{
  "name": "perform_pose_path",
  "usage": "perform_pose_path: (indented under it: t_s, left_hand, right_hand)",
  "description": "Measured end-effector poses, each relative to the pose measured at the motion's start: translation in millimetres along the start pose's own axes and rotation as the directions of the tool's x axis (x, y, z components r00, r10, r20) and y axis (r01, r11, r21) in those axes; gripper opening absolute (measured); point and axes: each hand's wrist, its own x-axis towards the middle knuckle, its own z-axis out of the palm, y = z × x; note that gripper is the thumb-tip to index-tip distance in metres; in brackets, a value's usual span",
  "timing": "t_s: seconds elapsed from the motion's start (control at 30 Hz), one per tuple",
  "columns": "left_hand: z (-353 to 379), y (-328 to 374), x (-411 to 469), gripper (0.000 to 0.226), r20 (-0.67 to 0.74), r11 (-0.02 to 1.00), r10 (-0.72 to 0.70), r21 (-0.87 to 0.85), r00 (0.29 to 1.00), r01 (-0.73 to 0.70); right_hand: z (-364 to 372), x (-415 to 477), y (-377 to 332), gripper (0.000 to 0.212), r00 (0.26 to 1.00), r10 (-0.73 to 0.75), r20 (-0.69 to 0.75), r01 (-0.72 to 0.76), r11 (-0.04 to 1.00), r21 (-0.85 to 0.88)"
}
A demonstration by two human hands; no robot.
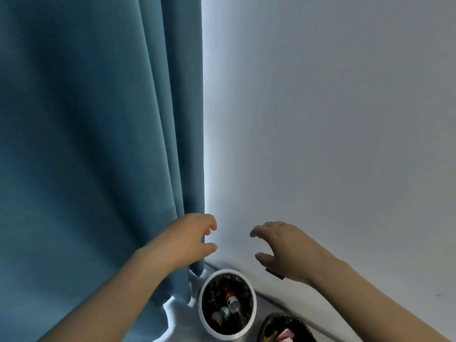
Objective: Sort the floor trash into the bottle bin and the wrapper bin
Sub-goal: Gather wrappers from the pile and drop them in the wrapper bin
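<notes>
You are holding both hands up in the lower middle of the frame, and both are empty. Your left hand (190, 239) is hanging with fingers loosely curled and spread, in front of the edge of the blue curtain (93, 144); your right hand (286, 245) is hovering just right of it, fingers likewise parted, with the pale wall (333, 119) behind. The two hands are near each other but not touching.

The bins are sitting low in the frame, below your hands. The white bin (253, 307) is holding what look like bottles (228, 311) on a dark liner, so it is probably the bottle bin. The dark bin (267, 322), cut off at the bottom edge, is showing pink and yellow scraps, likely wrappers (283, 335).

No loose trash is showing on the floor here, because you are looking mostly at wall and curtain. That is the risk: you are reaching without seeing the floor, so you may miss a piece or knock the white bin. The curtain hem is also draping beside that bin and could be hiding something.
</notes>
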Motion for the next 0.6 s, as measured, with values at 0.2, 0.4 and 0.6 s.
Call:
perform_pose_path:
  t_s: [0.2, 0.4, 0.6]
  left_hand:
    - [8.2, 1.5, -26.1, 0.031, -0.149, 0.968, -0.245, -0.097, 0.958, 0.232]
    - [21.9, -5.1, -77.0, 0.032, -0.243, 0.877, -0.477, -0.201, 0.845, 0.437]
    - [30.2, -24.4, -150.5, 0.034, -0.296, 0.753, -0.656, -0.304, 0.694, 0.583]
  right_hand:
    - [-19.9, 36.2, -1.1, 0.044, 0.966, -0.252, 0.060, 0.254, 0.967, -0.028]
    - [-21.6, 65.7, -33.9, 0.038, 0.867, -0.478, 0.142, 0.489, 0.871, -0.051]
    - [-15.1, 70.3, -103.9, 0.042, 0.712, -0.675, 0.193, 0.695, 0.716, -0.065]
